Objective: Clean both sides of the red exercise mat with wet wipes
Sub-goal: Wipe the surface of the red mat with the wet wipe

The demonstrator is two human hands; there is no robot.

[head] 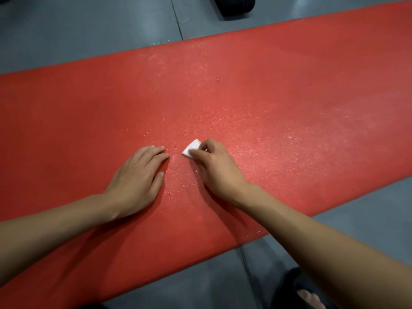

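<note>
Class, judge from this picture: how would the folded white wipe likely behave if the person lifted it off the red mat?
The wipe looks thin and small, so it is probably very light and floppy. The right hand pins it with curled fingers on the red mat, so it would likely unfold or droop once lifted.

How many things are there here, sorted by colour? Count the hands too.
Red: 1, the exercise mat
White: 1, the folded wet wipe
Black: 2, a sandal and a dark object at the top edge
Hands: 2, left hand and right hand
Total: 6
</note>
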